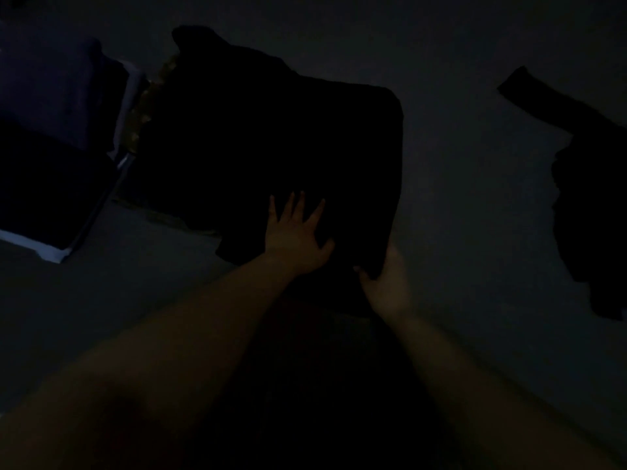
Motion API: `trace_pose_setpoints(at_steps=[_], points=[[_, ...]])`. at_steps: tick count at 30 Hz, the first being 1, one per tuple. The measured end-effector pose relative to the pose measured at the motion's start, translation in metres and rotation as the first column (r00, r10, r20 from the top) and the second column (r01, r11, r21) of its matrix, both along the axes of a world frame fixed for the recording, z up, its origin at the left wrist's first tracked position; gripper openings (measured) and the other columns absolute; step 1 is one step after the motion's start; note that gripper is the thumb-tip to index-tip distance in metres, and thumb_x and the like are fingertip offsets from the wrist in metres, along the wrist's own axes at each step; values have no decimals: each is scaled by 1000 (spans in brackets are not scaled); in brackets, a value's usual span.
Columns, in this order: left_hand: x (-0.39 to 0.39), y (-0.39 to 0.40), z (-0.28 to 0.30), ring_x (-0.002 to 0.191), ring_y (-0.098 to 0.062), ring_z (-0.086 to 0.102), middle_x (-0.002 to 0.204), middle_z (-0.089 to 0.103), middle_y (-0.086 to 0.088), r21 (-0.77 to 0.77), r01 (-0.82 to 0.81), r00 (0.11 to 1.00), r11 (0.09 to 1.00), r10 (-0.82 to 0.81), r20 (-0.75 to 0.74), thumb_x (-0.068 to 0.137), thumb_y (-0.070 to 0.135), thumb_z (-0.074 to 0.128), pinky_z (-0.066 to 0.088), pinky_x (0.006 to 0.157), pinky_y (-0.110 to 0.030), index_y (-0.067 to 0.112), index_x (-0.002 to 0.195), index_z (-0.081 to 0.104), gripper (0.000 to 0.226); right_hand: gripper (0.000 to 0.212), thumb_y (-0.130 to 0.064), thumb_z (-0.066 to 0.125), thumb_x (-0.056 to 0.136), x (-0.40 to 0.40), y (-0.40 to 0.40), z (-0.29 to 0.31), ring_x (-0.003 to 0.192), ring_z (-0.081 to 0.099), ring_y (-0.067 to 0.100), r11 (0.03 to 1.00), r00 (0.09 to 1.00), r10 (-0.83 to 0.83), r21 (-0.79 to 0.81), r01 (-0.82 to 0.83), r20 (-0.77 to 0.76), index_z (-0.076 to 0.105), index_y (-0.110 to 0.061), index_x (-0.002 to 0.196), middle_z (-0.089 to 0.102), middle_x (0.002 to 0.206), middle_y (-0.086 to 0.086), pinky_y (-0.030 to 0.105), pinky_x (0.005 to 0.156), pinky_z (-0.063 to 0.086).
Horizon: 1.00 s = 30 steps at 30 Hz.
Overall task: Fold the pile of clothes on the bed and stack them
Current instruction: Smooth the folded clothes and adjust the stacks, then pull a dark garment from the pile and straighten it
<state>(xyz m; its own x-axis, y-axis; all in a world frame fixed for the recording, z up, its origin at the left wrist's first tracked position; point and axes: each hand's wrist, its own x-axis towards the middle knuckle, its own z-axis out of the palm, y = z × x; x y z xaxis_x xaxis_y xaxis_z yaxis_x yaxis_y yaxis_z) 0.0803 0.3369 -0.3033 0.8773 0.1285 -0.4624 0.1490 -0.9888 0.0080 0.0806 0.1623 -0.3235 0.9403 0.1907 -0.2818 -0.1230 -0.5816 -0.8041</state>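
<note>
Darkness covers most of the scene, so little detail can be made out. A black garment is spread on the bed, in the middle of the view, just ahead of both hands. The left hand is laid flat on the garment's near part, fingers straight and spread, pointing away from the person; nothing is gripped by it. The right hand is placed at the garment's near right corner, and that corner is pinched between thumb and curled fingers, the cloth edge being lifted slightly off the bed.

The garment's long axis is run from the near right corner toward the far left, where a narrower part is seen pointing away. Its right edge is seen as a fairly straight line running away from the right hand.

Bare bed surface is left open to the right of the garment, between it and a second dark cloth lying well apart near the right border. More open surface is seen on the near left. A stack of dark and pale pieces is seen at the far left, close beside the garment; whether they touch cannot be told.
</note>
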Motion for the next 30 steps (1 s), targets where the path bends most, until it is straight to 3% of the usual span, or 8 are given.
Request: trace_pose_setpoints(at_steps=[4, 7, 12, 15, 17, 22, 27, 30], points=[[7, -4, 19, 145, -29, -10, 158, -8, -13, 133, 49, 996, 990, -38, -82, 91, 65, 25, -9, 110, -64, 27, 149, -12, 79, 64, 4, 64, 80, -23, -12, 4, 133, 38, 28, 994, 995, 74, -80, -80, -67, 36, 2, 138, 43, 141, 18, 20, 111, 20], [-1, -42, 37, 144, -35, -13, 157, -7, -18, 207, 42, 999, 977, -37, -27, 92, 58, 33, -9, 109, -64, 14, 150, -8, 83, 59, 4, 63, 82, -22, -31, 18, 129, 45, 28, 990, 979, 113, -61, -125, -169, 41, 1, 136, 48, 137, 18, 20, 105, 27], [-24, -133, 39, 144, -28, -15, 157, -17, -11, -158, 211, 977, 965, -214, 2, 93, 42, 42, 3, 116, -48, 20, 151, 0, 74, 47, -9, 62, 89, 4, -115, 46, 113, 56, 19, 968, 963, 115, -193, -164, -243, 49, -3, 134, 57, 129, 15, 6, 79, 32], [-32, -188, 30, 145, -26, 8, 158, -7, -6, -443, 77, 995, 893, -98, -25, 92, 38, 49, 25, 114, -35, 21, 150, 13, 71, 54, -16, 64, 87, 24, -203, 60, 119, 53, 29, 915, 993, -12, -403, -36, -115, 46, -4, 136, 55, 131, 17, 25, 96, 38], [-36, -224, 21, 144, -27, 15, 158, -3, -8, -531, -42, 994, 846, -18, -108, 89, 38, 56, 26, 114, -32, 22, 151, 11, 78, 63, -13, 68, 82, 37, -264, 68, 127, 41, 39, 816, 999, -41, -577, 32, -3, 41, -2, 138, 42, 139, 25, 39, 107, 34], [-37, -277, -2, 142, -41, -15, 151, -22, -26, -243, 43, 958, 969, -109, -264, 87, 42, 59, 13, 117, -49, 23, 151, -4, 92, 87, -21, 72, 78, 78, -364, 84, 139, 21, 37, 607, 999, 35, -795, -1, 26, 22, -15, 149, 17, 153, 19, 52, 104, 34], [-28, -280, -11, 141, -41, -18, 150, -25, -27, -195, 51, 936, 979, -116, -334, 83, 44, 64, 14, 117, -47, 22, 150, -8, 102, 79, -18, 68, 77, 112, -390, 90, 136, 27, 38, 568, 903, 22, -749, 342, 429, 28, -15, 145, 25, 150, 21, 51, 103, 29], [-25, -281, -18, 140, -42, -19, 149, -25, -30, -166, 56, 930, 984, -112, -350, 78, 47, 68, 14, 117, -47, 22, 150, -9, 109, 74, -12, 57, 86, 124, -400, 84, 131, 35, 41, 657, 981, -70, -732, 181, 180, 21, -22, 149, 21, 152, 18, 50, 100, 38]])
